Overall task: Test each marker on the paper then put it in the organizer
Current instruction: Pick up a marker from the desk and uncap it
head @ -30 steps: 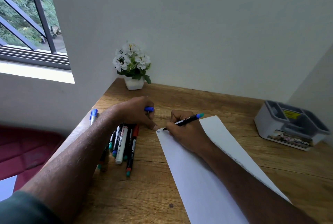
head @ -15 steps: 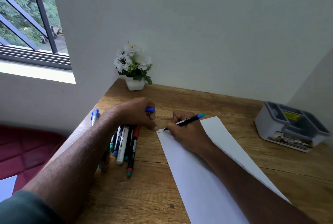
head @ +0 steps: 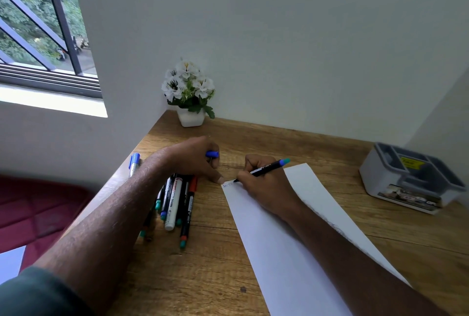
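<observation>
One marker (head: pixel 264 170), slim and black with a teal end cap, sits just right of the frame's centre, pinched in the curled fingers of the right hand (head: pixel 264 188), its tip touching the top left corner of the paper (head: pixel 299 244), where faint blue scribbles show. It looks light, stiff and smooth, so I judge a low pinch near the tip best for writing, and a hold at mid-barrel for carrying. Curled round a blue cap (head: pixel 212 154), the left hand (head: pixel 195 160) presses its thumb at the sheet's corner; the thin sheet would likely slide otherwise. Several more markers (head: pixel 175 204) lie bunched below that hand at centre left, and a blue-capped one (head: pixel 133 163) lies apart near the desk (head: pixel 203 277) edge. At the right edge of the frame stands the grey organizer (head: pixel 406 178), well apart from the paper; whether its compartments hold anything I cannot tell.
</observation>
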`<state>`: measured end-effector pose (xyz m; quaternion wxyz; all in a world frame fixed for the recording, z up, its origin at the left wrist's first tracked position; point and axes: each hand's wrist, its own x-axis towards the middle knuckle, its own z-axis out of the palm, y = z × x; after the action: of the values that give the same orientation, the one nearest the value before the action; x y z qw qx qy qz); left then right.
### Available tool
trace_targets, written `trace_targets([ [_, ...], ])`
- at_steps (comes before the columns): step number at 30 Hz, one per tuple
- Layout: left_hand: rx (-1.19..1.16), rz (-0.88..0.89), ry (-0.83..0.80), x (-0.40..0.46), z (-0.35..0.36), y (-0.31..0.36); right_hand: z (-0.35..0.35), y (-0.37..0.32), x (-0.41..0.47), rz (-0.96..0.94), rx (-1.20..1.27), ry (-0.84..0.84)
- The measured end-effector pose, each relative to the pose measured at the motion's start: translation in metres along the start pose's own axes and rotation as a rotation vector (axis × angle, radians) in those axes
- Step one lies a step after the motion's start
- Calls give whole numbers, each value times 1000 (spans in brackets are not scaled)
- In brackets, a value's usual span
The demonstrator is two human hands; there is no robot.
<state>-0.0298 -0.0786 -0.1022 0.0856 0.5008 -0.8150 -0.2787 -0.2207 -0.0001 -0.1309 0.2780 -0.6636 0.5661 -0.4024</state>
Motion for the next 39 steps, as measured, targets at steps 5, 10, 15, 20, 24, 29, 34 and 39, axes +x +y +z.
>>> trace_targets([
  [5, -8, -7, -5, -2, -1, 2, -1, 1, 0, 0, 4, -11],
  [10, -5, -20, -9, -5, -2, 5, -3, -1, 0, 66, 45, 27],
  [15, 17, 27, 44, -6, -2, 4, -8, -3, -2, 113, 170, 88],
  [20, -365, 66, 72, -17, -4, 24, -16, -1, -3, 120, 399, 143],
  [24, -509, 174, 162, -14, -1, 18, -22, 0, -5, 39, 635, 107],
  [29, -507, 301, 158, -12, 0, 18, -23, 3, 0, -66, 681, 151],
  [34, -485, 329, 158, -6, 3, 14, -23, 6, 0, -140, 655, 216],
  [39, -450, 377, 173, -4, 4, 11, -24, 10, 2, -121, 699, 243],
])
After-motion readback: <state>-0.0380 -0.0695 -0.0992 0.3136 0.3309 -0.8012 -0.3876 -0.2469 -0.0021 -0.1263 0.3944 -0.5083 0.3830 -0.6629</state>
